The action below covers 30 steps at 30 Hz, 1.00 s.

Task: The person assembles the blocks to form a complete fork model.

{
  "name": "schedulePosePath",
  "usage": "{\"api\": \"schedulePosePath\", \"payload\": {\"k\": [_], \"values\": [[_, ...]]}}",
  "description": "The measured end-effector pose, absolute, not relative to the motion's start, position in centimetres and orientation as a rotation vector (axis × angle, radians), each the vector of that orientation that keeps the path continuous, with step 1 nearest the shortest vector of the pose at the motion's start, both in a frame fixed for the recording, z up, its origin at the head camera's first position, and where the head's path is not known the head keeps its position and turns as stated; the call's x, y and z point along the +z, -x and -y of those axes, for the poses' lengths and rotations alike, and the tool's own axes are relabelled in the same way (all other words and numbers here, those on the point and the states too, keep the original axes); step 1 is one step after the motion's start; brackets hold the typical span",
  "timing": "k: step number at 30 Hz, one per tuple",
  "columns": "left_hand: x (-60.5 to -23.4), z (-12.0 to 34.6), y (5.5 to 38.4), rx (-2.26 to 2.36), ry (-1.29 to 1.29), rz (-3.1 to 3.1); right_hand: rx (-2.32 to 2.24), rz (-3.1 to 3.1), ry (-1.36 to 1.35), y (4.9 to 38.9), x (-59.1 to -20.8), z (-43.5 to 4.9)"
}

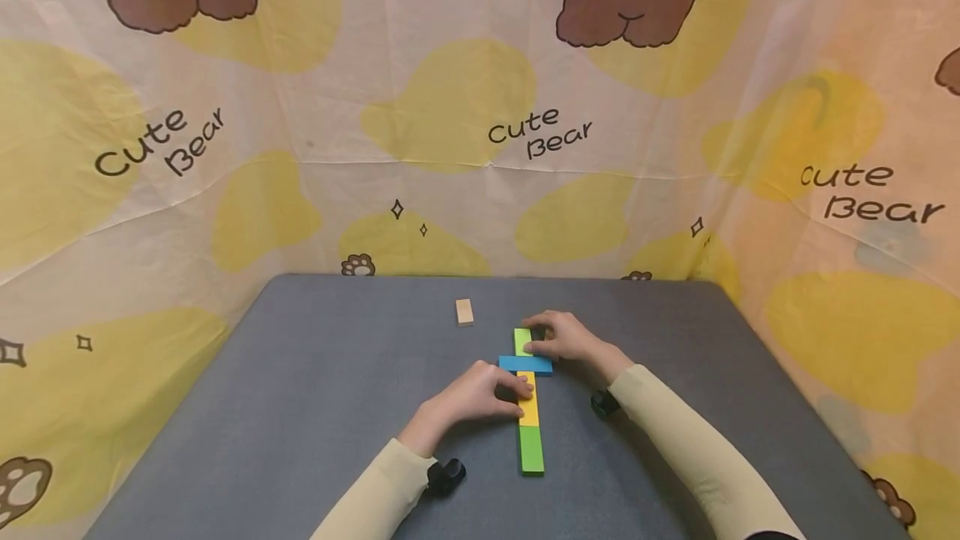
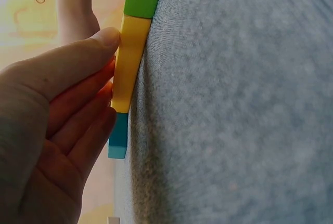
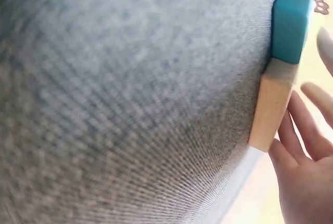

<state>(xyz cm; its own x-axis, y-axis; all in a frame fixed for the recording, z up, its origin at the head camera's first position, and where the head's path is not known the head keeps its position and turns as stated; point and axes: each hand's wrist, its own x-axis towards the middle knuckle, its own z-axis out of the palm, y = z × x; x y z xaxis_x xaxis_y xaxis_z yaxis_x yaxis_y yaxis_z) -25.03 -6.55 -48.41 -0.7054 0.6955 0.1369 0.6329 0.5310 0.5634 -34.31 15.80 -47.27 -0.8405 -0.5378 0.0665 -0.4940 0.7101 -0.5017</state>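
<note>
A straight row of flat blocks lies on the table, with a blue block [image 1: 526, 365] crosswise between a light green block [image 1: 522, 340] at the far end and a yellow block [image 1: 528, 402]. Nearest the front comes a green block [image 1: 532, 450]. My left hand [image 1: 476, 394] touches the yellow block from the left, its thumb and fingertips spread along it in the left wrist view. At the far block, my right hand [image 1: 566, 336] rests its fingertips along the right side and end. The right wrist view shows that block's bare wooden side [image 3: 273, 104].
One plain wooden block [image 1: 464, 312] lies apart, toward the back of the grey table [image 1: 337, 382]. A printed cloth [image 1: 450, 107] hangs behind and at both sides. Dark wrist cameras [image 1: 447, 476] sit under the sleeves.
</note>
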Motion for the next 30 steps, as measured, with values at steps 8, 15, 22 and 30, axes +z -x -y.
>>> {"api": "schedulePosePath", "payload": {"k": [8,15,22,30], "values": [[-48.3,6.6,24.9,0.912,-1.165,-2.661,-0.922,-2.891,0.762,33.1,-46.3,-16.6],[-48.4,6.7,25.0,0.897,-1.173,-2.669,-0.921,-2.895,0.713,31.3,-46.1,-17.4],[-48.5,6.6,25.0,0.894,-1.176,-2.665,-1.006,-2.869,0.667,30.6,-46.7,-17.9],[-48.5,6.6,25.0,0.9,-1.158,-2.657,-1.025,-2.87,0.667,30.5,-47.2,-18.0]]}}
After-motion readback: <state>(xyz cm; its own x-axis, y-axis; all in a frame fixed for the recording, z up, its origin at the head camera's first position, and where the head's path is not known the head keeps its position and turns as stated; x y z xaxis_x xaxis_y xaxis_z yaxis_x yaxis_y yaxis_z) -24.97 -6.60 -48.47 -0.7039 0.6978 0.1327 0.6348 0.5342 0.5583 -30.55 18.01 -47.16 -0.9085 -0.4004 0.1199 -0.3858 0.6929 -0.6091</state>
